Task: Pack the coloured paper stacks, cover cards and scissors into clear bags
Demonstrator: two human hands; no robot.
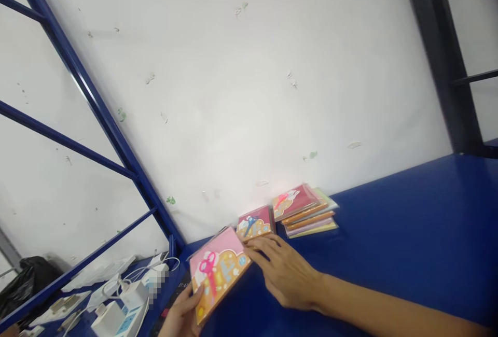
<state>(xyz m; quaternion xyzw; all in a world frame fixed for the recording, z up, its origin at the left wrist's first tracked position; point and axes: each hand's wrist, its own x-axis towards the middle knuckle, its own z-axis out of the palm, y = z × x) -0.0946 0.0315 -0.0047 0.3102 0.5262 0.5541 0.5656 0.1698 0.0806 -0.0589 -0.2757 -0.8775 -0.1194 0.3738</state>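
A pink and orange packet (220, 272) with pink scissors on its front is held by my left hand (184, 311) at its lower left corner, thumb on top. My right hand (286, 269) reaches in from the right, its fingertips by the packet's upper right edge; whether they grip anything is hard to make out. Just behind them lies a dark red packet (266, 216) with blue scissors. To its right stands a stack of several packets (311, 218), the top one dark red with pink scissors.
White power strips and plugs with cables (134, 295) lie at the lower left, near a black bag (31, 280). A blue metal frame (97, 103) rises at the left. The white wall (241, 93) borders the blue table (408, 223).
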